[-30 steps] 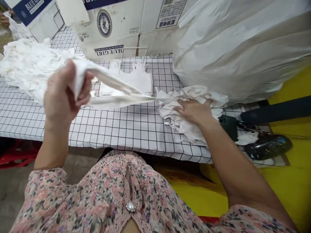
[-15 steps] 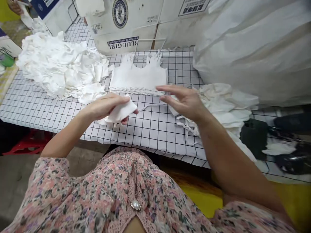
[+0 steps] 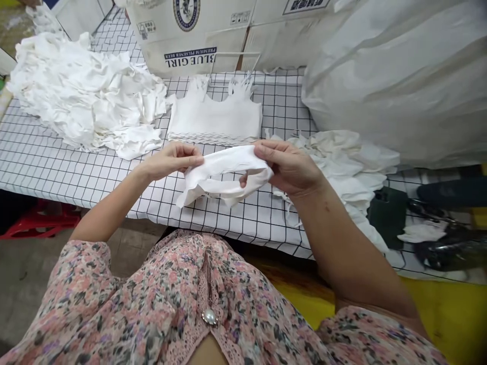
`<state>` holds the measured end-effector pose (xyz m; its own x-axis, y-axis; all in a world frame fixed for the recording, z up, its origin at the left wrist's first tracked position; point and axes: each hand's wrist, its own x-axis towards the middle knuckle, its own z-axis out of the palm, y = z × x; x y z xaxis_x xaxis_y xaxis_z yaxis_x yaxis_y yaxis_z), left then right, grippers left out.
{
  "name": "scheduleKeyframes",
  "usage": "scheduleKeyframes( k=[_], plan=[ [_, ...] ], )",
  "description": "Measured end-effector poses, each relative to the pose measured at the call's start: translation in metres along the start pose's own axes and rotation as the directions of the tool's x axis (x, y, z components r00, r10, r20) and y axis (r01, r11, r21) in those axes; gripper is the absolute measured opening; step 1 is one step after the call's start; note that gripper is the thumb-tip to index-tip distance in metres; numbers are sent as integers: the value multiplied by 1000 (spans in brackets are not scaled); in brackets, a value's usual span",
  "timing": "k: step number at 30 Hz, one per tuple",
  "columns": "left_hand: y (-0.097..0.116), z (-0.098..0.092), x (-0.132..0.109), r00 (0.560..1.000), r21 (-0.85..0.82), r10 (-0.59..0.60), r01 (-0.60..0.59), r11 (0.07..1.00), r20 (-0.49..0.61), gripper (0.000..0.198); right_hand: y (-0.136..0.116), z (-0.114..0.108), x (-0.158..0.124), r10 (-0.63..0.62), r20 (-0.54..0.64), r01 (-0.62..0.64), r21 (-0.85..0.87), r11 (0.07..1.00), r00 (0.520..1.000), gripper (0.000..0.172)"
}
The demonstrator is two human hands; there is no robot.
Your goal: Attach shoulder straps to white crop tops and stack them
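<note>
- Garment (image 3: 224,177), white and bunched into a loose band, is hanging between both hands over the middle of the tabletop (image 3: 243,223), nearer the front edge.
- Left hand (image 3: 171,161) is holding the garment's left end, closing narrowly on it between thumb and fingers.
- Right hand (image 3: 289,167) is gripping the right end, its fingers curling over the top of the fabric – a firm, narrow hold.
- Flat white strappy top (image 3: 215,114) is lying just behind the hands, its ties pointing to the back edge.
- Crumpled white pile (image 3: 83,91) is sitting at the back left corner of the tabletop; a second white pile (image 3: 342,162) is spreading along the right side, just beside the right hand.
- Large white sack (image 3: 395,81) is bulging over the back right corner, beside a Blue Girl cardboard carton (image 3: 190,45) standing behind the back edge.
- Black pouch (image 3: 388,215) is lying past the right edge of the tabletop.
- Floral blouse (image 3: 190,284) is filling the bottom of the view, its pearl button (image 3: 209,317) catching the light.
</note>
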<state>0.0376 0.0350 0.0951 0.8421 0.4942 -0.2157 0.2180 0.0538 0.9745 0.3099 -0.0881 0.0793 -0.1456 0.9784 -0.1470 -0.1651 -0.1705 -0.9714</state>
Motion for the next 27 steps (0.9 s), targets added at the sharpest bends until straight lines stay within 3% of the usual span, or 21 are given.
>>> scheduleKeyframes(
  k=[3, 5, 7, 9, 10, 11, 14, 17, 20, 23, 27],
  plan=[
    [-14, 9, 8, 998, -71, -19, 23, 997, 61, 36, -1, -3, 1, 106, -38, -104, 51, 993, 994, 52],
    [-21, 19, 12, 991, -170, -57, 77, 982, 118, 35, 0, -5, 4, 75, -102, -77, -17, 997, 992, 52],
    [-27, 31, 15, 992, -354, -73, 107, 929, 107, 36, 5, -7, 5, -119, -264, 54, -241, 969, 957, 44],
    [-30, 44, 17, 998, -549, -55, 62, 833, 29, 35, 15, -7, 3, -368, -368, 157, -492, 856, 854, 28],
    [-30, 50, 18, 999, -621, -41, 21, 783, -18, 33, 22, -5, 2, -432, -367, 181, -552, 814, 824, 21],
    [-29, 56, 20, 998, -674, -30, -18, 738, -60, 31, 30, -2, 0, -439, -341, 200, -553, 809, 831, 20],
    [-23, 69, 24, 992, -761, -43, -62, 646, -117, 32, 57, 16, -5, -277, -154, 203, -375, 904, 948, 30],
    [-19, 74, 28, 986, -790, -72, -75, 609, -149, 37, 80, 37, -3, -196, -78, 169, -266, 949, 978, 43],
    [-22, 71, 29, 976, -760, -45, -136, 635, -213, 40, 86, 48, 0, -170, -173, 145, -147, 978, 970, 44],
    [-35, 66, 24, 977, -661, -48, -106, 743, -210, 50, 78, 45, -1, -171, -295, 167, -39, 985, 940, 44],
    [-51, 68, 13, 978, -465, -51, -50, 884, -202, 50, 67, 33, -7, -146, -288, 159, 20, 987, 947, 47]
  ],
)
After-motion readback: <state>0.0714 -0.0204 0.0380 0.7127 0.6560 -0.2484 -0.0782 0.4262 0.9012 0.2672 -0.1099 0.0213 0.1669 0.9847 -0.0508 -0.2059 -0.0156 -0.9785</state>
